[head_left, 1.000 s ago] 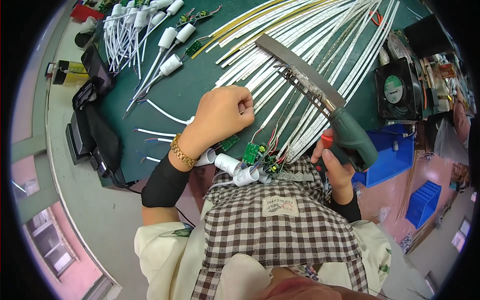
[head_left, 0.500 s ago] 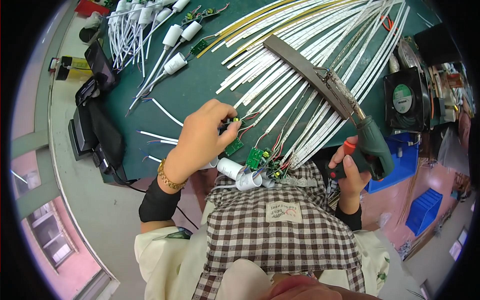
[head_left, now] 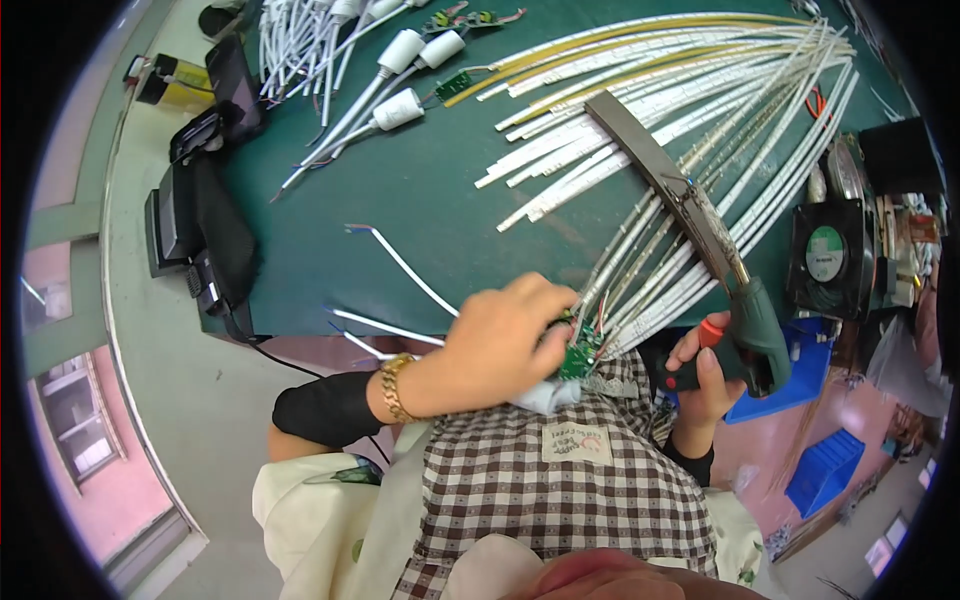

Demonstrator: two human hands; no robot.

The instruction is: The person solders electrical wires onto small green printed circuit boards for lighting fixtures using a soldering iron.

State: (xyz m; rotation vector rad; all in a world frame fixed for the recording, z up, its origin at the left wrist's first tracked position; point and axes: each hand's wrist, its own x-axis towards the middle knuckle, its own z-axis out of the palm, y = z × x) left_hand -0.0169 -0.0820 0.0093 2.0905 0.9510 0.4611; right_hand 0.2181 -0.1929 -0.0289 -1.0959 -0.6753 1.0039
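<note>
Gripping a soldering gun (head_left: 760, 322) (green) is the right hand (head_left: 707, 382).

The one head-worn fisheye view looks steeply down from close above the checked apron (head_left: 500, 500), facing forward across the green counter (head_left: 310, 265), its wide field bending straight edges toward a dark rim.

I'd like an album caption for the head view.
Left hand by green circuit boards, right hand gripping a pistol-shaped tool, white strips fanned beyond.
</note>
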